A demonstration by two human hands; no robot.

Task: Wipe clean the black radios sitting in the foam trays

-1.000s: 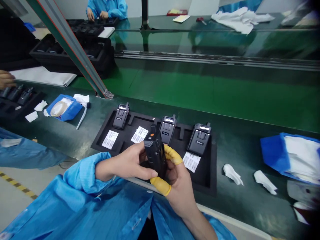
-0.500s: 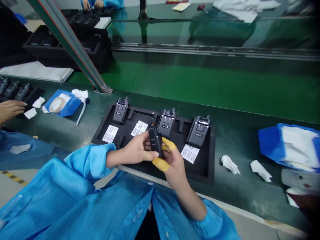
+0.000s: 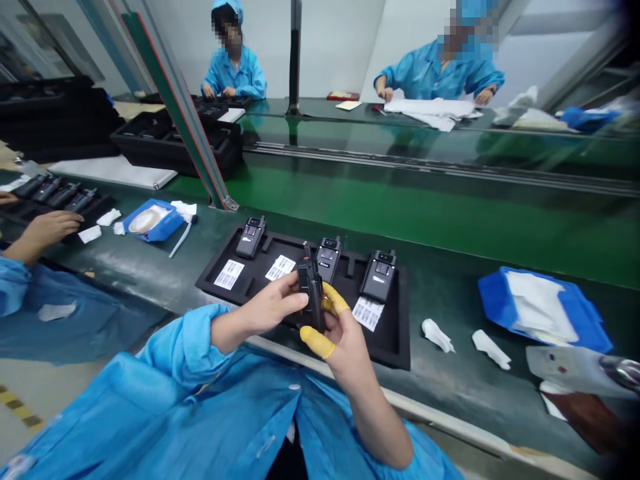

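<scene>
A black walkie-talkie [image 3: 311, 293] stands upright on edge between my hands, over the front of a black foam tray [image 3: 403, 347]. My left hand [image 3: 273, 305] grips it from the left, thumb on its near side. From the right, my right hand [image 3: 345, 337] closes around its lower part, yellow finger cots on the thumb and a finger. Three more walkie-talkies lie in the tray: one at the left [image 3: 251, 237], one in the middle [image 3: 329, 259] partly hidden behind the held one, and one at the right [image 3: 379, 277]. White label sheets [image 3: 230, 274] lie beside them.
Crumpled white wipes [image 3: 438, 335] and a blue box of wipes [image 3: 545, 310] lie right of the tray. Leftward are another blue box [image 3: 155, 220] with a tape roll, a metal post [image 3: 200, 140] and a co-worker's hand [image 3: 53, 230]. Two people sit across the green bench.
My view has tilted up, bringing the people opposite into sight. The walkie-talkie stays in both hands; my right thumb has come away a little from its near side.
</scene>
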